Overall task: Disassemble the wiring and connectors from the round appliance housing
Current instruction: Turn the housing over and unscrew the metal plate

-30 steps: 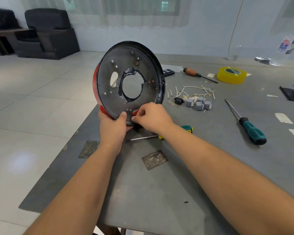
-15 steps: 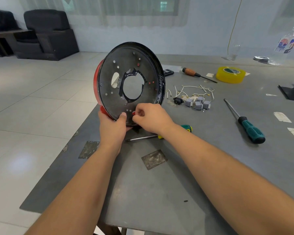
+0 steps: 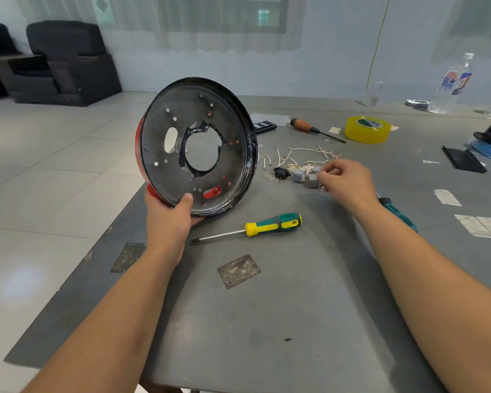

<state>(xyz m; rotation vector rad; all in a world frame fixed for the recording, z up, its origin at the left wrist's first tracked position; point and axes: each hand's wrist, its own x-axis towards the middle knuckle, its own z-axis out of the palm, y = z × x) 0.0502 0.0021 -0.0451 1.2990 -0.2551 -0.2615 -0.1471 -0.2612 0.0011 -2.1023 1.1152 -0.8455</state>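
Left hand (image 3: pixel 169 219) grips round housing (image 3: pixel 196 146) at its 6 o'clock rim, thumb inside; housing tilted on edge on table (image 3: pixel 267 321). Right hand (image 3: pixel 349 181) at 3 o'clock, fingertips pinched over grey connectors (image 3: pixel 305 175); whether they hold anything, cannot tell. White wires (image 3: pixel 301 154) beyond.

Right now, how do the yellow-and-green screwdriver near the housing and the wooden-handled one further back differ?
The yellow-and-green screwdriver has a plastic handle in two bright colours; the wooden-handled screwdriver has a brown and black handle. The first lies close by the person, its tip pointing left; the second lies further back beside the yellow tape roll, tip pointing right. Both lie flat and untouched on the grey table.
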